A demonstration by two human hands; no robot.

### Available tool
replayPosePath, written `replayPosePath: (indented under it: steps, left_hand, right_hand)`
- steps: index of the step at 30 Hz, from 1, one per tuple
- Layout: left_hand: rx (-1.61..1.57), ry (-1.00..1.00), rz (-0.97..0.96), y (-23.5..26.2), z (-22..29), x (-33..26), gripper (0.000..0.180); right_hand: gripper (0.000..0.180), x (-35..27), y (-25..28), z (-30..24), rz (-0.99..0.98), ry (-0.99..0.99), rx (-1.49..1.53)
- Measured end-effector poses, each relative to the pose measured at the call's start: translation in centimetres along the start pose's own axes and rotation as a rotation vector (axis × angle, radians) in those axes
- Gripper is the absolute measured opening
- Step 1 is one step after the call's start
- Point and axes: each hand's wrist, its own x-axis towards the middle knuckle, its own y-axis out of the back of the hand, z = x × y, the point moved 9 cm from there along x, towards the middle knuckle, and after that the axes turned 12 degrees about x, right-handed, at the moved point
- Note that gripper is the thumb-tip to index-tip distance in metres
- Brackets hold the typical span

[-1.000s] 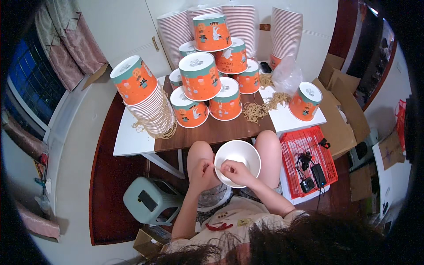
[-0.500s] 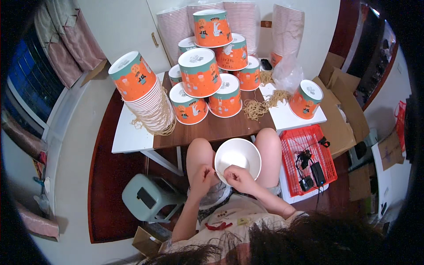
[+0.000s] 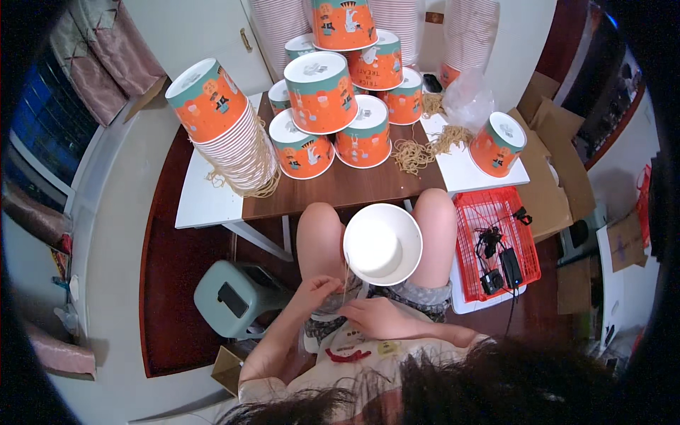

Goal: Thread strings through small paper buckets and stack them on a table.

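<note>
A white paper bucket (image 3: 383, 244) rests between my thighs, its open mouth facing up. From its left rim a thin tan cord (image 3: 346, 273) runs down toward my hands. My left hand (image 3: 317, 292), left of the cord, has its fingertips pinched on it. Below the bucket, near my lap, my right hand (image 3: 379, 316) is closed at the cord's lower end, its fingertips partly hidden. A small pile of the same cord (image 3: 412, 156) lies on the brown wooden table (image 3: 312, 195).
Upturned orange-and-green buckets (image 3: 301, 152) form a pyramid on the table. At left stands a nested bucket stack (image 3: 237, 149) draped with cords; at right, a single bucket (image 3: 497, 145). A red basket (image 3: 467, 234) with black cables, a grey-green stool (image 3: 219, 304) and cardboard boxes (image 3: 567, 180) stand around.
Both hands have moved down from the bucket's rim toward my lap, the right one farther. The cord now shows between them and the bucket. The view has tilted slightly.
</note>
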Motion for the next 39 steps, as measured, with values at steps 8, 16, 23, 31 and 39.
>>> replayPosePath:
  steps: [8,16,23,31,39]
  left_hand:
    - [0.025,0.186,-0.011,-0.6,-1.0,-0.2,0.011]
    - [0.243,0.069,-0.065,-1.1,-2.8,-0.6,0.011]
    - [0.416,0.183,-0.049,-1.6,-2.1,-2.6,0.02]
    - [0.267,0.234,-0.053,-1.2,-4.2,-3.0,0.018]
    - [0.304,0.247,-0.052,-1.4,-4.1,-3.1,0.014]
  right_hand:
    - [0.018,0.2,-1.7,-0.5,-0.127,0.073,-0.154]
    - [0.019,-0.5,-4.8,0.3,-0.185,0.122,-0.151]
    - [0.013,-0.5,-5.1,-0.2,-0.202,0.151,-0.144]
    - [0.013,-0.8,-6.0,-0.2,-0.277,0.132,-0.108]
    - [0.013,-0.9,-6.3,-0.2,-0.302,0.152,-0.071]
